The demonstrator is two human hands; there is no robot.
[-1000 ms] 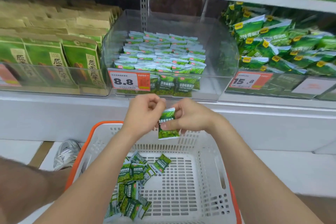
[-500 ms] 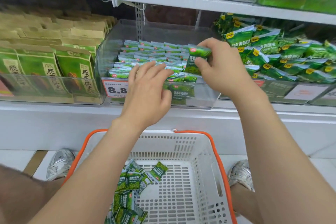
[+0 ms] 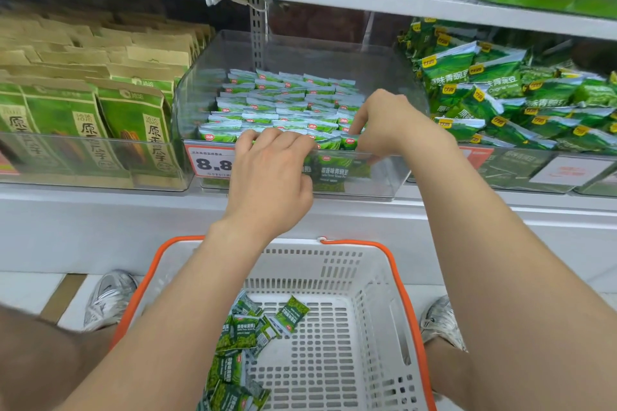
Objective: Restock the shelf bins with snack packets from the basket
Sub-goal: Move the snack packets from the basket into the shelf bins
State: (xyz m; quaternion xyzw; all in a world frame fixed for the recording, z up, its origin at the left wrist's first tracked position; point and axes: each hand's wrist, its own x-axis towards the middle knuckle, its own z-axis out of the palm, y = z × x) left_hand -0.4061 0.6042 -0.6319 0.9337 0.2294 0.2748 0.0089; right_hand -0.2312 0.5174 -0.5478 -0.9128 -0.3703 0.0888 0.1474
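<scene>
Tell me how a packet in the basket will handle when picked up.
Probably light: the packets are small and lie in a loose heap in the basket. Likely pliable: they overlap at odd angles. The shiny film may slip, so pinch an edge.

The white shelf [image 3: 100,210] carries three clear bins side by side: the left bin [image 3: 83,160] holds brown-topped green pouches [image 3: 133,117]; the middle bin [image 3: 384,177] holds small green packets [image 3: 283,100]; the right bin [image 3: 541,173] holds larger green bags [image 3: 500,97]; the floor [image 3: 26,290] below bears a white, orange-rimmed basket [image 3: 377,244] between a left shoe [image 3: 110,297] and a right shoe [image 3: 440,320].
</scene>
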